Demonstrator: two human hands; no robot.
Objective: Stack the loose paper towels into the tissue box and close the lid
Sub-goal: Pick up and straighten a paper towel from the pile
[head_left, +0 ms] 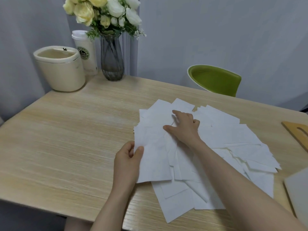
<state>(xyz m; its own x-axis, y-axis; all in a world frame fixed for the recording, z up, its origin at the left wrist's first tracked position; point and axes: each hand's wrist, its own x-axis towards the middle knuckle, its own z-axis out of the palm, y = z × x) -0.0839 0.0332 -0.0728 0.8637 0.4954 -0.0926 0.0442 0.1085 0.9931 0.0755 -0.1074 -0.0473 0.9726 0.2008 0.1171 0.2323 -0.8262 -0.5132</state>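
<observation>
Handling: the paper towels (208,147) look thin, light and limp; a single sheet would likely flop and slide over its neighbours, so they are best gathered as a bunch, taken by the edges and squared up before going into the box. A rough pull could crease or tear them.
Where to hold: along the long edges of a gathered bundle, thumb above and fingers below, seems the surest grip.
Look of the towels: plain white rectangular sheets, fanned and overlapping at many angles in a loose spread, some edges lifted or wrinkled.
Place of the towels: on the right half of the pale wood-grain desk (66,139), reaching from mid-desk to the near edge.
Left hand (128,157): pinches the left edge of the top sheets between thumb and fingers.
Right hand (183,125): lies on top of the pile with forefinger and thumb spread, the other fingers partly curled; whether it nips a sheet cannot be told.
Tissue box: a pale grey object (298,194) at the right edge may be it, and a wooden slotted piece (298,132) beyond may be its lid; neither can be confirmed.
Stage: judged as early, sheets not yet stacked.
Elsewhere: cream bin (60,69), paper cup (85,52), vase of flowers (112,59), green chair (215,80).
</observation>
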